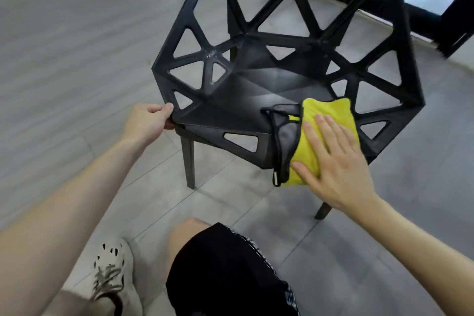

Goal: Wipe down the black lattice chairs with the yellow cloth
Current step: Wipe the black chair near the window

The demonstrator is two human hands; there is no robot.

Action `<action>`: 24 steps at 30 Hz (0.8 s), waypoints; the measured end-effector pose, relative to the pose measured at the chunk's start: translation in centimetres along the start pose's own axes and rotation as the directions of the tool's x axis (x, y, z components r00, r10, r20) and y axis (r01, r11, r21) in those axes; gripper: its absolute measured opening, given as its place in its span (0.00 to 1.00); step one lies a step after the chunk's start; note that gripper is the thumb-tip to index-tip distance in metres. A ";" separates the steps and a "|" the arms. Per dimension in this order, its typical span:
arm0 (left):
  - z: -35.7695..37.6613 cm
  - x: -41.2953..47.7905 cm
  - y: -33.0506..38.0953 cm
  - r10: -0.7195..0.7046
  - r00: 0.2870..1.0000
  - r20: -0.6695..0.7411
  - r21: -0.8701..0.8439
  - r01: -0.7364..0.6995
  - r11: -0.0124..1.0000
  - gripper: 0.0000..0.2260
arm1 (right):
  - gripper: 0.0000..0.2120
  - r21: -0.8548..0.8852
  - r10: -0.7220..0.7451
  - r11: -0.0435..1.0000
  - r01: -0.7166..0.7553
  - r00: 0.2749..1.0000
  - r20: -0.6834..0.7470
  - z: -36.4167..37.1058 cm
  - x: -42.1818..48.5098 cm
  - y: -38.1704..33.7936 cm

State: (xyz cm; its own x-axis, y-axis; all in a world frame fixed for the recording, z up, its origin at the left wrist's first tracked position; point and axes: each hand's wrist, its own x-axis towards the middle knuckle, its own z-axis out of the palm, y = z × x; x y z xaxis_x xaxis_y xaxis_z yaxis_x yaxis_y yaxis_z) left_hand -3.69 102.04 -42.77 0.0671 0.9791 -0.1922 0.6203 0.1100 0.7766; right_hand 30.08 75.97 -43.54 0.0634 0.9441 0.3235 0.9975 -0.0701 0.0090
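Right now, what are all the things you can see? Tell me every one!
black lattice chair: one, black, middle, standing on the floor.
yellow cloth: one, yellow with a grey side and black edging, on the seat's front right edge.
floor: one, grey tiles, all around.
dark frame: one, black, top right, behind the chair.
shoe: one, whitish with black marks, bottom left.
shorts: one pair, black, bottom middle.
left grip: one hand, holds the chair's front left corner.
right grip: one hand, fingers straight, pressing flat on the cloth.
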 end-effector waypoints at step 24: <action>2.6 -0.1 -0.8 -0.080 0.977 -0.196 -0.188 0.043 0.981 0.22 | 0.30 0.017 0.175 0.985 -0.174 0.980 -0.092 0.9 0.9 -1.0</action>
State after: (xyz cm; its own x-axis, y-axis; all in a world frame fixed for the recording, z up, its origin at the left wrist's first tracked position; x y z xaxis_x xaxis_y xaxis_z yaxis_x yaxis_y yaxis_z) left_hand -2.18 101.43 -44.98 -0.1370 0.9817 -0.1326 0.4646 0.1819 0.8666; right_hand 29.17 77.23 -44.13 0.2335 0.8839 0.4053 0.9717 -0.2276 -0.0633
